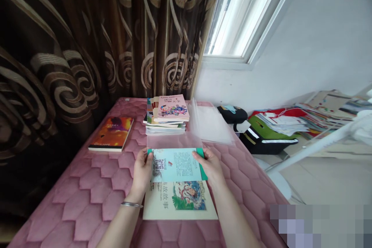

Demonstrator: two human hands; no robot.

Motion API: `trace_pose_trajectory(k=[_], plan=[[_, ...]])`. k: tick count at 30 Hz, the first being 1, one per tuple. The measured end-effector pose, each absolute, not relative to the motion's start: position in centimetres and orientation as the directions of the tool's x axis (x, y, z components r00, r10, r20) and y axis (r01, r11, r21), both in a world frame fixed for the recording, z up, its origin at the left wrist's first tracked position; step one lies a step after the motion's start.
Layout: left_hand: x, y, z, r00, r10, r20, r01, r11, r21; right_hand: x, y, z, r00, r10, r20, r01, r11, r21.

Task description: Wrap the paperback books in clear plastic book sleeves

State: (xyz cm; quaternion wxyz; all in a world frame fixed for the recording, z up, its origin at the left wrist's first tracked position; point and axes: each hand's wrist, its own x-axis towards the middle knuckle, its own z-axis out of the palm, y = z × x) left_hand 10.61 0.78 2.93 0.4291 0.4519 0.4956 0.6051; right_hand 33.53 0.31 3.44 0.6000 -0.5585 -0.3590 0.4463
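Observation:
My left hand (pixel 142 171) and my right hand (pixel 209 166) each grip one side edge of a light green booklet (pixel 176 164), held just above the pink quilted table (pixel 87 201). A clear plastic sleeve (pixel 174 139) sits around or right behind the booklet's far end; which one I cannot tell. Under the booklet lies a cream picture book (pixel 180 201), flat on the table. My left wrist carries a thin bracelet.
A stack of books (pixel 167 115) with a pink cover on top stands beyond my hands. An orange book (pixel 112 133) lies to the left. More clear plastic covers (pixel 210 122) rest at the right. Brown curtains hang behind; cluttered papers (pixel 290 122) lie at far right.

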Motion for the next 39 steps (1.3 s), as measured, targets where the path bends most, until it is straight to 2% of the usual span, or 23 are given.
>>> trace_pose_trajectory(k=[8, 12, 18, 23, 29, 39], plan=[[10.7, 0.9, 2.6, -0.259, 0.955, 0.147, -0.049, -0.165, 0.985, 34.1, -0.2, 4.6, 0.277, 0.959, -0.064, 0.06, -0.083, -0.995], [10.7, 1.0, 2.2, -0.258, 0.954, 0.154, -0.048, -0.172, 0.984, 34.6, -0.3, 4.6, 0.215, 0.975, -0.048, 0.095, -0.07, -0.993], [10.8, 0.8, 2.4, -0.257, 0.956, 0.145, -0.048, -0.163, 0.985, 34.5, 0.0, 2.9, 0.295, 0.953, 0.068, 0.119, 0.034, -0.992], [10.7, 0.3, 3.2, -0.222, 0.972, 0.07, -0.113, -0.097, 0.989, 34.5, 0.0, 1.8, 0.33, 0.936, 0.122, 0.18, 0.064, -0.982], [10.5, 0.3, 3.2, -0.128, 0.991, 0.049, -0.195, -0.073, 0.978, 34.0, -0.3, 2.0, 0.358, 0.924, 0.13, 0.17, 0.072, -0.983], [10.5, 0.4, 3.4, -0.145, 0.987, 0.064, -0.151, -0.086, 0.985, 34.3, -0.5, 2.2, 0.308, 0.949, 0.07, 0.034, 0.063, -0.997]])
